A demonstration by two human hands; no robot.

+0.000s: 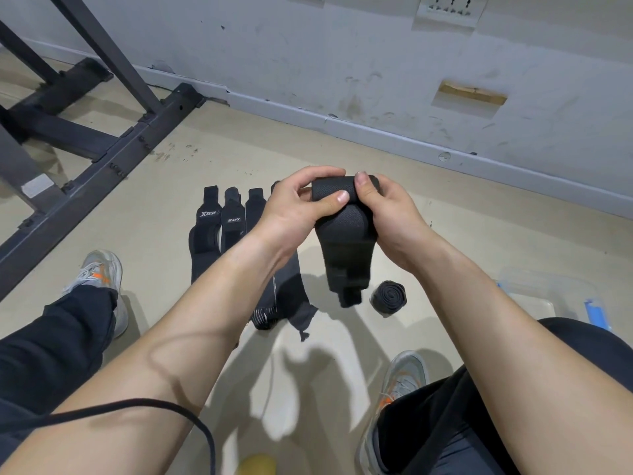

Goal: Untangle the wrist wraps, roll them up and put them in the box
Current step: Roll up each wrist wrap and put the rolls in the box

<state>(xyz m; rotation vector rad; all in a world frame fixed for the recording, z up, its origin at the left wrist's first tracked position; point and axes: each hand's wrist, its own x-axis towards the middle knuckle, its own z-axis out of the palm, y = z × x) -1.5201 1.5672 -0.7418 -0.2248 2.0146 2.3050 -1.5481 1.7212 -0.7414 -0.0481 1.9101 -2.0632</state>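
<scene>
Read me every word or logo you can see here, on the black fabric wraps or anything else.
"XTEP": white logo on the leftmost black fabric wrap on the floor.
Small white lettering on the second black floor wrap: too blurred to read.
Pale sticker on the dark metal frame: nothing legible.
Held half-rolled black mesh wrap: no text shows.

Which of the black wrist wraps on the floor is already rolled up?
The black fabric coil lying alone near the clear plastic box; the other black wraps lie stretched flat in a row to its left.
</scene>
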